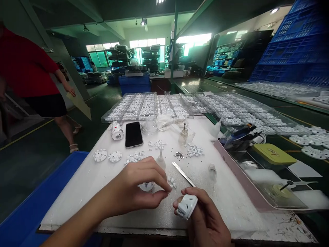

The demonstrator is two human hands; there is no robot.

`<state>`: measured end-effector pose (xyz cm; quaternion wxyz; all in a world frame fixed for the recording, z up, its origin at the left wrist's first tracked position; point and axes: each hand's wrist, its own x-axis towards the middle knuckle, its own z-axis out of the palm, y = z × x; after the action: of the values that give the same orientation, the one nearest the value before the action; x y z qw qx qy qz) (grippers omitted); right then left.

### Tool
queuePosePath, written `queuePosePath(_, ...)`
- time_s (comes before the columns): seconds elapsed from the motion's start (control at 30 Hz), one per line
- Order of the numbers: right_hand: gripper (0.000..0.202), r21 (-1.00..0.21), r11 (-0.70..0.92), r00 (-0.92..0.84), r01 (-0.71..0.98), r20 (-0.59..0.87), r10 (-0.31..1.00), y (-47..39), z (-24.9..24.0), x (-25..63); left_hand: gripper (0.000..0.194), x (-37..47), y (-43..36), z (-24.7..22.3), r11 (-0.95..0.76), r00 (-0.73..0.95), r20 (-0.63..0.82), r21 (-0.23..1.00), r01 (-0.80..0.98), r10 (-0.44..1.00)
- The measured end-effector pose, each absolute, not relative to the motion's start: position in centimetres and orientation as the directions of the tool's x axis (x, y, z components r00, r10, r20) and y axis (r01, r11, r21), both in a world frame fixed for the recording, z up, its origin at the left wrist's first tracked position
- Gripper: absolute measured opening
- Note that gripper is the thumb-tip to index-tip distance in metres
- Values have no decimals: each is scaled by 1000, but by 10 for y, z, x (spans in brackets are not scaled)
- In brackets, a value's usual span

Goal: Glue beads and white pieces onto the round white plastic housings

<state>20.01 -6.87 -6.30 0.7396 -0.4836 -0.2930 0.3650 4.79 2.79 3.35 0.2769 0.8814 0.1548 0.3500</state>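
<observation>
My right hand (205, 214) grips a small white plastic housing (188, 206) with dark slots, tilted, above the front of the white work surface. My left hand (140, 185) is beside it on the left, thumb and forefinger pinched together; what they hold, if anything, is too small to name. Metal tweezers (183, 173) run toward my right hand's fingers; whether they touch it is hidden. Behind my left hand are a squeeze bottle (161, 161) and a round clear-and-white part (147, 186), both partly covered. Small white pieces (171, 181) lie between the hands.
A phone (134, 134), white discs (115, 156), tiny dark parts (179, 155) and a glass bottle (183, 136) sit farther back. Trays of white parts (138, 104) line the far edge. A pink-sided bin (239, 178) stands right. A person in red (31, 65) is at left.
</observation>
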Motion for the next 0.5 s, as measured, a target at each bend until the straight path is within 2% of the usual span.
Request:
queuePosePath(0.13,26,-935,110,377,-338,-27,926,-67,-38,202,14,50,23,43,-799,704,605,595,-90,372)
queuePosePath(0.3,26,-905,19,218,-425,-81,973,-64,-31,209,10,49,23,40,-752,758,539,651,-99,367)
queuePosePath(0.37,26,-915,23,190,-403,-59,980,-63,-37,213,14,46,22,40,-718,787,471,694,-50,400)
queuePosePath(0.5,22,-951,135,159,-278,93,983,-61,-56,221,18,43,21,39,-634,798,372,773,17,475)
